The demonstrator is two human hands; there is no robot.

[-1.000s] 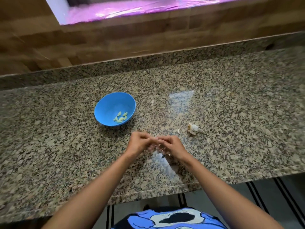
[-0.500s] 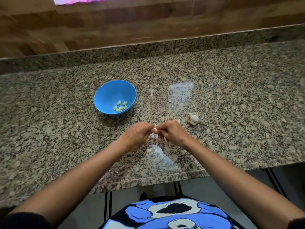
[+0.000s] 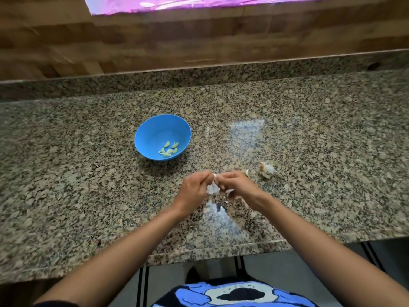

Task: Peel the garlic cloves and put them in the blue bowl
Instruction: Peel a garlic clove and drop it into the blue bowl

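Note:
My left hand (image 3: 194, 189) and my right hand (image 3: 237, 186) meet fingertip to fingertip over the granite counter (image 3: 88, 196), both pinching a small white garlic clove (image 3: 215, 175) between them. Papery skin (image 3: 213, 189) hangs under the fingers. The blue bowl (image 3: 152, 127) stands up and to the left of the hands, with several peeled pale cloves (image 3: 168, 149) lying in it. The remainder of the garlic head (image 3: 267, 169) lies on the counter just right of my right hand.
A small white scrap (image 3: 247, 172) lies beside my right hand, and loose skin scraps (image 3: 218, 209) sit on the counter below the hands. The counter's front edge (image 3: 212, 249) runs below my forearms. A wooden wall (image 3: 199, 34) rises behind the counter.
The hands stay together on the clove, working at it with small finger shifts. The camera tilted down and then back up; the bowl and garlic head have not moved.

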